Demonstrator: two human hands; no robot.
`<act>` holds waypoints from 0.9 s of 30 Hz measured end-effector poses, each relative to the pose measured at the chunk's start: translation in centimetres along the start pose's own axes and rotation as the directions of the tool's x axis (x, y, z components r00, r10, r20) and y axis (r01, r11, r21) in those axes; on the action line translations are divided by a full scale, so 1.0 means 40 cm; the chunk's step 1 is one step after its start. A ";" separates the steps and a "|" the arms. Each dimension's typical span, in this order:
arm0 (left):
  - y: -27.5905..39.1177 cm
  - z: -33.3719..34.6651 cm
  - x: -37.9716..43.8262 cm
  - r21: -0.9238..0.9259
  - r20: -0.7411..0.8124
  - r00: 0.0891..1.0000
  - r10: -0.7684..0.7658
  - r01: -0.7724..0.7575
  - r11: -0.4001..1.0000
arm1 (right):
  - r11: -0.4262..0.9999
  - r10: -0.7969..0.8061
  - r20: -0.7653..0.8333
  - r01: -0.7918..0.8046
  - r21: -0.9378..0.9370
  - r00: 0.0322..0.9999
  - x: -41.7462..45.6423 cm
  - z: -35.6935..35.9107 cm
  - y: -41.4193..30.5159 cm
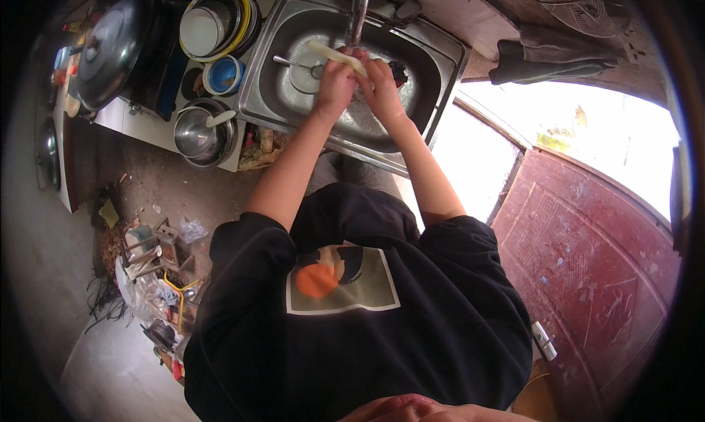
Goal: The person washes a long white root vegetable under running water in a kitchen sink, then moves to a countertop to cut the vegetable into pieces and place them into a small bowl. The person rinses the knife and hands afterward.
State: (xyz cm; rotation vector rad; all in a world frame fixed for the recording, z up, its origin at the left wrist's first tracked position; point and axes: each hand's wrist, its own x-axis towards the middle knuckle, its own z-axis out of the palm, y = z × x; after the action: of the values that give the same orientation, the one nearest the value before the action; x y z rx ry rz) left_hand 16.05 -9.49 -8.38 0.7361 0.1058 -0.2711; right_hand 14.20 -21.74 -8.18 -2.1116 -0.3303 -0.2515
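In the steel sink, my left hand and my right hand are closed around a long, pale, stick-like thing. Its exact kind cannot be made out. It slants under the metal faucet, one end reaching past my left hand to the upper left. Below that end, a pale round dish lies on the sink floor. A metal spoon rests across the dish. Dark material sits by the drain area, partly hidden behind my right hand.
Left of the sink stand stacked bowls, a blue-lined bowl and steel basins with a pale-handled utensil. Farther left is a large black wok lid. A dark red door stands at the right. Clutter lies at lower left.
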 end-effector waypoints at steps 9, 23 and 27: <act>0.027 0.026 -0.005 0.010 0.022 1.000 -0.009 0.009 1.000 | 0.974 0.159 0.044 -0.164 0.158 0.986 -0.001 -0.007 -0.002; 0.040 -0.001 -0.017 0.195 0.057 0.997 -0.054 0.042 0.980 | 0.383 0.498 0.560 -0.748 0.543 0.662 0.020 -0.052 -0.030; 0.031 -0.012 -0.018 0.027 0.062 0.990 -0.128 0.127 0.992 | -0.021 0.352 0.800 -0.851 0.525 0.485 0.034 -0.065 -0.024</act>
State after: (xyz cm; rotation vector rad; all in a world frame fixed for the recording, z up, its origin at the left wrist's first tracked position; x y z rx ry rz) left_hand 15.71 -8.13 -7.78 0.7444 0.0896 -0.4179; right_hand 15.03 -23.26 -5.63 -0.8442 0.2970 0.8929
